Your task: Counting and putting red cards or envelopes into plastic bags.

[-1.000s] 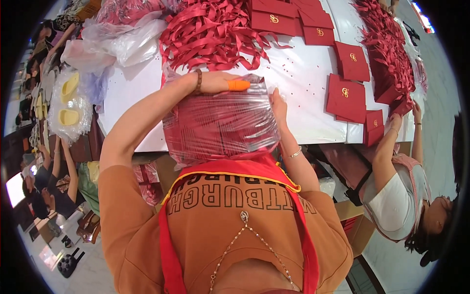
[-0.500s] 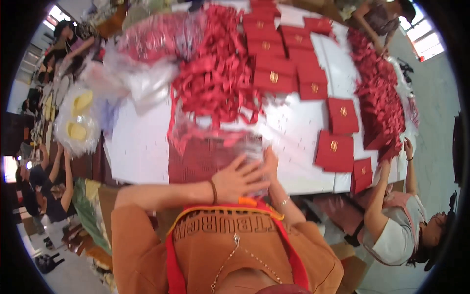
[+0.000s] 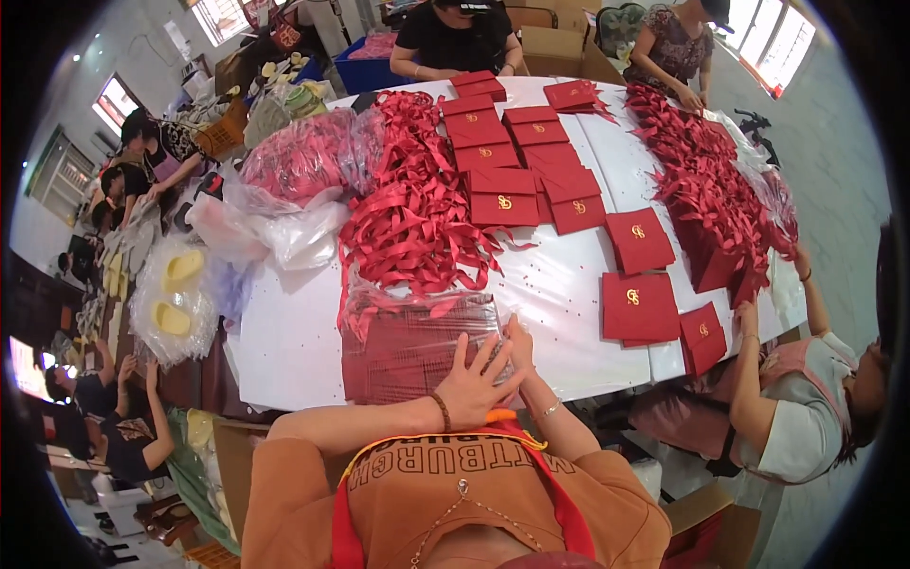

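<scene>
A clear plastic bag [image 3: 445,318] with a row of dark red flat pouches inside lies right in front of me at the table's near edge. My left hand [image 3: 477,387] rests on the bag's right end with its fingers spread, a beaded bracelet on the wrist. Just beyond it, my right hand [image 3: 518,349] pinches the plastic at the bag's right edge; some of its fingers are hidden. Loose red ribbons [image 3: 417,204] heap up behind the bag.
Red pouches with gold emblems [image 3: 633,305] lie in stacks across the white table [image 3: 559,327]. Another ribbon heap [image 3: 701,180] lies at the right, by a co-worker's hands [image 3: 749,318]. Yellow slippers [image 3: 172,320] in plastic and crumpled clear bags [image 3: 294,232] lie at left. Other people work around.
My view has tilted up, bringing people across the table into sight. The film at the bag's right end lies flatter under my left hand. Both hands stay at that end.
</scene>
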Motion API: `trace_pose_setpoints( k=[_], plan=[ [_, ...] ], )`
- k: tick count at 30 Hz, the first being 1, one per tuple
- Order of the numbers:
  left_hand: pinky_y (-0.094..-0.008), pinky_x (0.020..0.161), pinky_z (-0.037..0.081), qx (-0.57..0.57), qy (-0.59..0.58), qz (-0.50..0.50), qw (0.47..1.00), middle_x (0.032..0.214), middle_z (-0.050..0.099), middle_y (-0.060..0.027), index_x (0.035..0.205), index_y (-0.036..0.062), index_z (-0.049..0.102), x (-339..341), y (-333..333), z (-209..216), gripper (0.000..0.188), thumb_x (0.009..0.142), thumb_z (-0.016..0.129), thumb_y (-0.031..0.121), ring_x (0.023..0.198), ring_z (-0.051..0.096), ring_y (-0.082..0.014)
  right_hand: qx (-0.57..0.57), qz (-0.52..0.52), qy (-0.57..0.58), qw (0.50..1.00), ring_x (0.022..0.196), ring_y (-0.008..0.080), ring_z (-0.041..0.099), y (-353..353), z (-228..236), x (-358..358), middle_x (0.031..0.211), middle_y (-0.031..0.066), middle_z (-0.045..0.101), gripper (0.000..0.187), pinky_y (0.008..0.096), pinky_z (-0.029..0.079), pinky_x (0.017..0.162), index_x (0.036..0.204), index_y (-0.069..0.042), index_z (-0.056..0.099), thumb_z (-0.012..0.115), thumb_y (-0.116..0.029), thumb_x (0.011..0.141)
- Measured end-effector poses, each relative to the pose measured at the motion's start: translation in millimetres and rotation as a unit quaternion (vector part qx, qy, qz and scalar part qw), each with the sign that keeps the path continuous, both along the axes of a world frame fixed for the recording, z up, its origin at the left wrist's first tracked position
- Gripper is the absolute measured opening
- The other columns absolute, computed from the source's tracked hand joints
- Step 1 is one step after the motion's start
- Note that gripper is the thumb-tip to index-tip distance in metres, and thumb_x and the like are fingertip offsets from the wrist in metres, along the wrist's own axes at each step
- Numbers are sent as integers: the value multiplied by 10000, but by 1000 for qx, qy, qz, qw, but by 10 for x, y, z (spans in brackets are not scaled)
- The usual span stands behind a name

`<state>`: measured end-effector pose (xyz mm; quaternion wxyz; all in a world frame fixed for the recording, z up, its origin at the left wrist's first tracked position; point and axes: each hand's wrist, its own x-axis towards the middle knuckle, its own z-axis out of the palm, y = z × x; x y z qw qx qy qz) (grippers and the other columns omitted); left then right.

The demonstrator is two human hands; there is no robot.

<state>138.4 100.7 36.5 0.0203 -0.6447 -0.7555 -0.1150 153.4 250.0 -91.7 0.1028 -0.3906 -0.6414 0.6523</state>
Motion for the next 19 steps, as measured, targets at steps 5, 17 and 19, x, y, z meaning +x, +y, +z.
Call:
trace_pose_setpoints(
  k=[5,17,19],
  plan=[
    [-670,921,168,18,23,5,1000,1304,356,-214,1217,221,468,16,29,-44,494,786,529,453,1210,306,-423,-35,2,35,999,605,159,462,26,-198,-66,650,80,532,483,338,394,548,651,-12,514,370,-396,908],
    [-483,986,257,136,-29,186,973,1304,384,-161,1213,121,474,-158,-676,180,495,791,571,363,1213,348,-347,90,201,46,974,674,214,597,192,-215,-57,761,113,628,445,372,463,592,829,-43,576,278,-354,938],
    [-475,953,272,160,-42,267,949,1297,377,-159,1200,138,480,-195,-1004,130,503,763,613,349,1217,327,-346,289,289,18,912,737,247,630,184,-334,-17,827,142,649,440,387,479,623,906,-49,597,276,-348,935]
  ],
)
